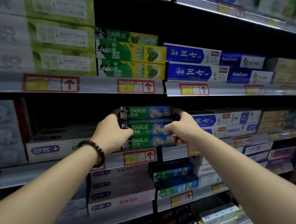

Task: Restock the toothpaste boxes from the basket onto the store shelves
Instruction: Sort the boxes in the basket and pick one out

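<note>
On middle shelf (114, 159) | left grip (113, 132), right grip (181, 130) clasp Darlie boxes (148, 127) | left fingertips hidden

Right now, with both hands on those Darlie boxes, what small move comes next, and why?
Probably ease the Darlie stack straight back, then let go: the left hand and right hand hold its two ends, and all three boxes already sit on the shelf, so only squaring seems left.

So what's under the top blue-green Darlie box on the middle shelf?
Two more Darlie boxes, stacked down to the shelf. The left hand and right hand grip and cover the stack's ends.
</note>
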Tool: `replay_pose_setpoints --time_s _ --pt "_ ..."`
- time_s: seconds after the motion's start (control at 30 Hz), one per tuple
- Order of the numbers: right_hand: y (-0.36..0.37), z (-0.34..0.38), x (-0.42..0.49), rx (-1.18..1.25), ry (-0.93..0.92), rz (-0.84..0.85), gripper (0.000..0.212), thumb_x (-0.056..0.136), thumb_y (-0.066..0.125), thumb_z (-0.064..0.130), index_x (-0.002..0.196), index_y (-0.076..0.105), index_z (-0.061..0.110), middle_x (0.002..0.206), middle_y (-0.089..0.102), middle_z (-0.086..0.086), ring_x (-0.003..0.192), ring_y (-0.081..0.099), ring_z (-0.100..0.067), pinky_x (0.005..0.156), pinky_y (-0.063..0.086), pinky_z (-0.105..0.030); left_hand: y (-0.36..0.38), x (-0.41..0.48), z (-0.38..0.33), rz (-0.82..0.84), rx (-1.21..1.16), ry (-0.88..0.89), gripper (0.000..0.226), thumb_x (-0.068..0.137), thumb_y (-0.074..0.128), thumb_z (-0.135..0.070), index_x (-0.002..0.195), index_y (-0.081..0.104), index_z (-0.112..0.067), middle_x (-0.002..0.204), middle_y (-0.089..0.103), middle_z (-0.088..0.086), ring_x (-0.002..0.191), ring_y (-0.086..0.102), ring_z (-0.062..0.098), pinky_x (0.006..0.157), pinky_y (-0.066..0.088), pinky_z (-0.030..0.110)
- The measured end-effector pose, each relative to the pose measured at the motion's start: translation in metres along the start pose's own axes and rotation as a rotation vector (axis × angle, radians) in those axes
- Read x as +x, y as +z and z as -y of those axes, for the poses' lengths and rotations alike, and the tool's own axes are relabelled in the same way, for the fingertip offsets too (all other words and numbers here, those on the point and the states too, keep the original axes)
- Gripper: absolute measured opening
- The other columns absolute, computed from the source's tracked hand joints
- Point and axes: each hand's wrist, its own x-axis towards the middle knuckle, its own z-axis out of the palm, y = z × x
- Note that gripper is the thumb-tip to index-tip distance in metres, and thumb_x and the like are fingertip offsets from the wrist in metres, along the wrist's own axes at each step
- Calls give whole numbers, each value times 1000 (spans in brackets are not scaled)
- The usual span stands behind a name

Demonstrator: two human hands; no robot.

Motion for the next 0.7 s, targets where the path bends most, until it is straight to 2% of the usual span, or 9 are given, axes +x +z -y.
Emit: replay_pose_setpoints --time_s 0.07,0.13,0.23,0.33,0.4,0.5,0.6,0.67,0.7 --pt "-1 0 0 -1 -17 -5 88 83 74 0 156 35 28 105 72 -34 62 58 -29 47 41 -31 0 1 0 -5 3 0 59 91 76 -35 137 49 -10 83 36 -16 76 43 9 81 43 32" --pt "-1 0 0 -4 -21 -4 87 83 74 -1 156 35 27 101 73 -32 60 59 -28 46 41 -30 -1 1 -1 -18 19 -10 50 91 77 -35 128 51 -13 82 37 -15 84 47 16 82 47 35" --pt "0 1 -1 -10 -19 2 85 84 74 -2 154 34 26 91 70 -23 54 60 -23 45 41 -30 -2 -2 -3 -36 19 -20 42 91 77 -34 108 42 -18 82 39 -13 76 49 14 86 53 41" --pt "0 2 -2 -16 -15 1 80 86 74 -2 151 35 24 85 68 -20 51 59 -20 45 41 -29 -1 -3 -5 -48 17 -11 43 91 77 -34 105 39 -19 81 40 -10 81 54 20 82 54 40" --pt "0 2 -2 -23 -8 4 81 86 74 -2 151 35 23 85 69 -20 52 60 -20 44 41 -29 1 -3 -5 -52 7 -8 43 92 77 -33 115 45 -17 79 38 -11 75 49 16 71 49 33" --pt "1 2 -1 -22 -2 9 85 86 74 -2 155 33 24 88 70 -21 51 61 -19 44 41 -29 2 -4 -6 -60 -37 9 73 92 77 -32 151 40 -9 78 41 -10 64 41 4 57 40 21" --pt "1 1 -2 -15 -2 16 88 85 75 -2 157 32 24 88 72 -23 52 62 -21 46 42 -30 4 -7 -7 -56 -77 12 83 93 76 -33 159 32 -9 81 43 -12 65 43 2 58 44 26" --pt "2 1 -1 -9 -2 20 90 85 75 -2 158 30 26 87 73 -24 52 63 -22 47 43 -31 4 -7 -7 -64 -93 18 82 93 76 -34 158 33 -10 83 45 -11 66 45 3 67 47 30" --pt "2 1 -1 -9 -1 23 91 85 76 -1 158 30 26 85 73 -24 52 63 -22 47 43 -32 4 -7 -7 -70 -94 23 80 93 76 -34 156 35 -9 83 47 -9 67 47 5 66 48 32"
